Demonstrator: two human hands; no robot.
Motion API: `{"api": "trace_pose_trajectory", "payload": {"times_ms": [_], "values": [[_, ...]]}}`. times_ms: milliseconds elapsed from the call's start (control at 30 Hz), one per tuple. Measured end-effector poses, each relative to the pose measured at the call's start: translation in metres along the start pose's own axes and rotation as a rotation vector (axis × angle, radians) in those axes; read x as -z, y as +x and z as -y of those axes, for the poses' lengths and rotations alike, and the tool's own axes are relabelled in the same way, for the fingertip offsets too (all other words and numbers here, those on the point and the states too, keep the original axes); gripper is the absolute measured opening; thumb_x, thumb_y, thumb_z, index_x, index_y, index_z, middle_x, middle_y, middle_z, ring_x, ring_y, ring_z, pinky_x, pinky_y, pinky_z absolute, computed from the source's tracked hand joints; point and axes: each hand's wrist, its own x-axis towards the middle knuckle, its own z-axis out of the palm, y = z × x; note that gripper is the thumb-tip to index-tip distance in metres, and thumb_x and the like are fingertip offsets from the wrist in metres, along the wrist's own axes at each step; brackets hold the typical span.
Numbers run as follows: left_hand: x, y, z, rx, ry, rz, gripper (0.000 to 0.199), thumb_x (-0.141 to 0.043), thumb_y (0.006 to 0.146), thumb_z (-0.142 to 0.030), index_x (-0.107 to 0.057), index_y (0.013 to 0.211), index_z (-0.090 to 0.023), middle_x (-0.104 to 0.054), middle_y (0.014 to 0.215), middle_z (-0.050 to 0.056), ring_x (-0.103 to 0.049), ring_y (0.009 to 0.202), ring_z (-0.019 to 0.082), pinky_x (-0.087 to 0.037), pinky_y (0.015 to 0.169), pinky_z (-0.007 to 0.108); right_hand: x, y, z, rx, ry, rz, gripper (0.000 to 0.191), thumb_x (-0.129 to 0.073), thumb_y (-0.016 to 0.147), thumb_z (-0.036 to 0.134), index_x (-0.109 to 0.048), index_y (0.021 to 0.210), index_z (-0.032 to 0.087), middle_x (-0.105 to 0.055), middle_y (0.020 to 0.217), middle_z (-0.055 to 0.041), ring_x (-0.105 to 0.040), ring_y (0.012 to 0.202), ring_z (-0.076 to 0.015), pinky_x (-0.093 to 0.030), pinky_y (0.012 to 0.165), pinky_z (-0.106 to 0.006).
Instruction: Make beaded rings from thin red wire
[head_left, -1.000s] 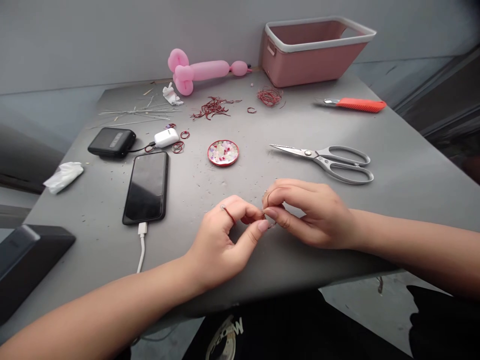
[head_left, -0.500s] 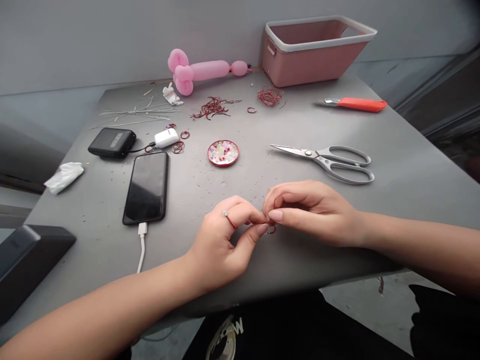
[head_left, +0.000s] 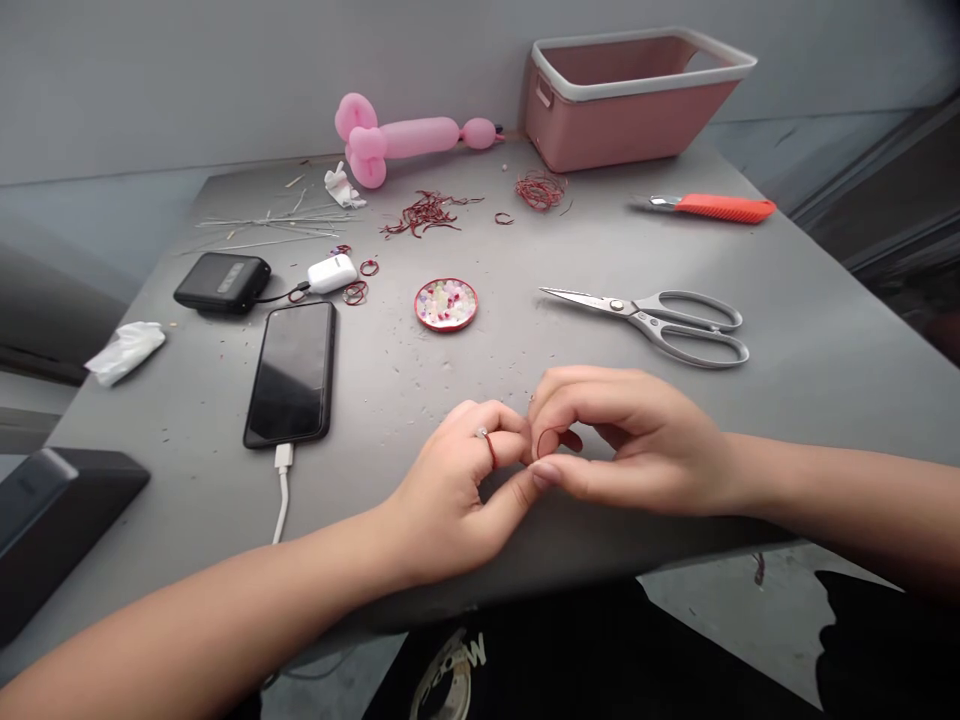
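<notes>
Close to the table's front edge, my left hand [head_left: 465, 490] and my right hand [head_left: 630, 435] meet fingertip to fingertip. Both are closed in a pinch on a thin red wire [head_left: 550, 432], which arcs inside the curl of my right fingers. Its lower end is hidden between the fingertips. A red ring with a pale bead [head_left: 482, 434] sits on a finger of my left hand. Beyond the hands lies a small round red-rimmed dish [head_left: 417, 315] of coloured beads. Silver scissors [head_left: 652, 318] rest just past my right hand, blades pointing left.
To the left are a phone [head_left: 291, 375] with a white cable, a black power bank [head_left: 223, 282] and a white case [head_left: 332, 273] beside red rings [head_left: 355, 292]. Farther back lie red wire scraps [head_left: 426, 214], a wire coil [head_left: 540, 191], a pink balloon [head_left: 420, 138], a pink bin [head_left: 615, 130] and a red-handled cutter [head_left: 724, 207].
Both hands have shifted slightly and turned, fingertips lower and closer together. The small red loop that hung below the fingertips is now out of sight.
</notes>
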Motion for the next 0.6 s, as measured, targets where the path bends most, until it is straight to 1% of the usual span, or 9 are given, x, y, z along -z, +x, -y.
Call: {"api": "trace_pose_trajectory", "payload": {"times_ms": [67, 167, 233, 333, 367, 467, 600], "values": [[-0.001, 0.000, 0.000, -0.020, 0.001, -0.018, 0.014, -0.054, 0.089, -0.021, -0.064, 0.080, -0.017, -0.062, 0.089, 0.007, -0.056, 0.087, 0.019, -0.048, 0.083, 0.036, -0.003, -0.002, 0.001, 0.079, -0.111, -0.012, 0.007, -0.066, 0.085, 0.014, -0.060, 0.082, 0.016, -0.061, 0.076, -0.0015, -0.056, 0.066, -0.0081, -0.051, 0.062, -0.020], [-0.002, 0.000, -0.001, -0.030, 0.023, -0.103, 0.014, -0.052, 0.087, -0.018, -0.060, 0.076, -0.017, -0.055, 0.080, 0.004, -0.053, 0.077, 0.016, -0.048, 0.073, 0.031, -0.007, -0.004, 0.003, 0.169, -0.256, -0.067, 0.004, -0.061, 0.089, 0.013, -0.060, 0.088, 0.017, -0.062, 0.081, -0.0036, -0.059, 0.071, -0.0099, -0.053, 0.064, -0.022], [-0.002, 0.001, -0.002, -0.040, 0.050, -0.149, 0.014, -0.052, 0.085, -0.015, -0.057, 0.073, -0.018, -0.051, 0.076, 0.002, -0.051, 0.072, 0.014, -0.047, 0.068, 0.028, -0.008, -0.005, 0.004, 0.222, -0.314, -0.109, 0.011, -0.056, 0.090, 0.008, -0.061, 0.091, 0.018, -0.063, 0.083, -0.0053, -0.060, 0.072, -0.0115, -0.054, 0.065, -0.023], [-0.002, 0.002, -0.003, -0.074, 0.100, -0.190, 0.014, -0.055, 0.083, -0.014, -0.055, 0.069, -0.018, -0.047, 0.072, 0.000, -0.048, 0.067, 0.013, -0.045, 0.064, 0.026, -0.007, -0.007, 0.007, 0.289, -0.360, -0.143, 0.012, -0.058, 0.088, 0.008, -0.063, 0.092, 0.018, -0.065, 0.081, -0.0061, -0.060, 0.070, -0.0131, -0.055, 0.064, -0.026], [-0.001, 0.002, -0.004, -0.084, 0.112, -0.195, 0.015, -0.056, 0.082, -0.015, -0.055, 0.068, -0.018, -0.046, 0.070, -0.001, -0.047, 0.065, 0.012, -0.044, 0.063, 0.026, -0.006, -0.008, 0.008, 0.295, -0.357, -0.145, 0.012, -0.059, 0.088, 0.008, -0.064, 0.092, 0.018, -0.064, 0.080, -0.0057, -0.061, 0.069, -0.0131, -0.055, 0.064, -0.027], [0.000, 0.002, -0.004, -0.096, 0.103, -0.172, 0.016, -0.059, 0.082, -0.015, -0.057, 0.067, -0.018, -0.041, 0.064, -0.004, -0.042, 0.058, 0.010, -0.041, 0.059, 0.024, 0.000, -0.009, 0.013, 0.248, -0.293, -0.129, 0.013, -0.063, 0.086, 0.008, -0.065, 0.091, 0.020, -0.063, 0.076, -0.0038, -0.061, 0.066, -0.0122, -0.055, 0.062, -0.026], [0.000, 0.003, -0.004, -0.013, 0.024, -0.104, 0.016, -0.061, 0.080, -0.013, -0.060, 0.065, -0.018, -0.037, 0.060, -0.005, -0.040, 0.055, 0.009, -0.037, 0.054, 0.022, 0.007, -0.008, 0.020, 0.215, -0.221, -0.137, 0.014, -0.065, 0.085, 0.006, -0.067, 0.089, 0.020, -0.061, 0.074, -0.0024, -0.060, 0.063, -0.0110, -0.053, 0.059, -0.026]]}}
